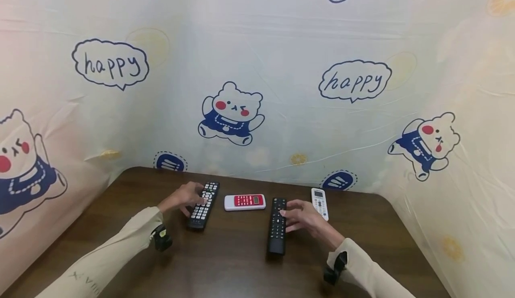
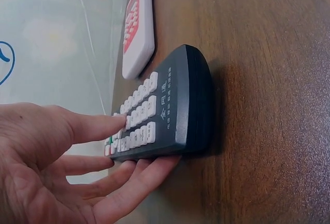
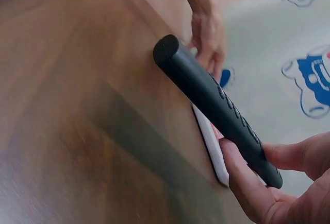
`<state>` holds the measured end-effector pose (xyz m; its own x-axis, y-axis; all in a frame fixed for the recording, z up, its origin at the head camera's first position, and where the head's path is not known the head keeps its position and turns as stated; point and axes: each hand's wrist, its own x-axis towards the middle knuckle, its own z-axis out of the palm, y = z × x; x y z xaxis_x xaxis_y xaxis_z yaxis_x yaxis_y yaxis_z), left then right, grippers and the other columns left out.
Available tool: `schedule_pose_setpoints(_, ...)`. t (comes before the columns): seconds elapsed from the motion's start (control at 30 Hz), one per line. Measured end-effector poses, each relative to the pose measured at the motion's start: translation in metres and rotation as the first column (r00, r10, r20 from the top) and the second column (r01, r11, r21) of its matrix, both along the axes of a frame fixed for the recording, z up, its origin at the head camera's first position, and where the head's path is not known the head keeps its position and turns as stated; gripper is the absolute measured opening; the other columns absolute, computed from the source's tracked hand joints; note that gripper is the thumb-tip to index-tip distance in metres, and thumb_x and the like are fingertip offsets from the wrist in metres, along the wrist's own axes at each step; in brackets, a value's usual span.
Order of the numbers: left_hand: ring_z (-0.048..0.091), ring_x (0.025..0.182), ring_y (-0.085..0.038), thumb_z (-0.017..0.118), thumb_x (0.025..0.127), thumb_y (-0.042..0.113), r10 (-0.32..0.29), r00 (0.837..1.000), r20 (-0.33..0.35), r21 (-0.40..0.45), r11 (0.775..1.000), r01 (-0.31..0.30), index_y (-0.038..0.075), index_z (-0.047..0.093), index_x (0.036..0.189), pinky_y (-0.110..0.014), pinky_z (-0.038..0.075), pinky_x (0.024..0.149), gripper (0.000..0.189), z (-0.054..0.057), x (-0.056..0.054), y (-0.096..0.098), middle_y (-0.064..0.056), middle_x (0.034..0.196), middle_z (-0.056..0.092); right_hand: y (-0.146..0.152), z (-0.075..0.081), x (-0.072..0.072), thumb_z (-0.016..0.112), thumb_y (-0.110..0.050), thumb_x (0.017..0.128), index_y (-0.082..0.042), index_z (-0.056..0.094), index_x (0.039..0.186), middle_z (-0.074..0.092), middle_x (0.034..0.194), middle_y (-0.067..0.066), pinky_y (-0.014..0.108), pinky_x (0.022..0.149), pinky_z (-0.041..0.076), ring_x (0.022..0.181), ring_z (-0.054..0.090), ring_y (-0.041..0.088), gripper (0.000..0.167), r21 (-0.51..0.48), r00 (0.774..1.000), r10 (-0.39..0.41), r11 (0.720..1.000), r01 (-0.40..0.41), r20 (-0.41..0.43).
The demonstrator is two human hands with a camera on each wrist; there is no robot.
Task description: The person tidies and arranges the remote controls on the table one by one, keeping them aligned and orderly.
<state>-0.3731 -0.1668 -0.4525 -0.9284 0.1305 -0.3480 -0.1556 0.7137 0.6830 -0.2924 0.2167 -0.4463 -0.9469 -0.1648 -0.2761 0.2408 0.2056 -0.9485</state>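
Note:
My left hand [image 1: 186,198] grips a black remote control with white keys [image 1: 199,217] on the left side of the table. In the left wrist view its thumb lies on the keys, and the other fingers run along the side and lower edge. My right hand [image 1: 302,217] pinches a slim black remote control with dark keys [image 1: 276,243] between thumb and fingers. The right wrist view shows this remote [image 3: 206,98] raised off the tabletop, with its shadow on the wood below. Its rounded end points away from that hand.
Between the two black remotes lies a white remote with a red face [image 1: 230,203], set crosswise. A white remote with a small screen [image 1: 319,195] lies behind my right hand, partly covered by it. The brown wooden table [image 1: 233,262] meets a printed curtain [image 1: 281,123] at its back edge.

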Motion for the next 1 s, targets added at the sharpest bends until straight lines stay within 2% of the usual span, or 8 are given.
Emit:
schedule_pose_setpoints(0.23,0.069,0.108,-0.046,0.071,0.099,0.007,-0.011,1.0,-0.005,0.028,1.0,0.011,-0.011,0.034,0.155,-0.045,0.067,0.065,0.07,-0.005,0.004,-0.008,-0.036,0.124,0.062,-0.015,0.005,0.017,0.072,-0.012,0.099,0.01,0.045,0.142,0.075,0.103,0.015,0.04,0.074,0.068,0.082,0.072,0.02,0.055,-0.02,0.997,0.073,0.997,-0.074,-0.016)
schedule_pose_setpoints(0.43,0.07,0.107,-0.046,0.071,0.098,0.006,-0.009,1.0,-0.02,0.034,0.999,0.009,-0.012,0.034,0.155,-0.045,0.067,0.063,0.071,-0.006,0.001,-0.008,-0.035,0.122,0.063,-0.018,0.006,0.022,0.073,-0.01,0.098,0.01,0.046,0.141,0.075,0.104,0.017,0.04,0.075,0.068,0.084,0.074,0.023,0.055,-0.023,0.997,0.068,0.997,-0.068,-0.02)
schedule_pose_setpoints(0.77,0.068,0.109,-0.047,0.07,0.099,0.006,-0.021,1.0,-0.014,0.029,0.999,0.021,-0.01,0.033,0.156,-0.045,0.067,0.065,0.07,-0.001,-0.001,-0.003,-0.035,0.124,0.062,-0.021,-0.005,0.032,0.074,-0.008,0.097,0.011,0.047,0.138,0.075,0.098,0.015,0.038,0.071,0.068,0.079,0.073,0.021,0.053,-0.064,0.997,0.076,0.995,-0.076,-0.015)
schedule_pose_setpoints(1.0,0.068,0.11,-0.047,0.07,0.098,0.005,-0.021,1.0,-0.022,0.017,1.0,0.021,-0.01,0.033,0.156,-0.045,0.067,0.065,0.071,0.0,-0.001,-0.002,-0.036,0.127,0.06,-0.021,-0.011,0.036,0.073,-0.007,0.098,0.012,0.046,0.138,0.075,0.094,0.014,0.04,0.069,0.068,0.077,0.072,0.019,0.052,0.001,0.993,0.109,0.994,-0.109,-0.051)
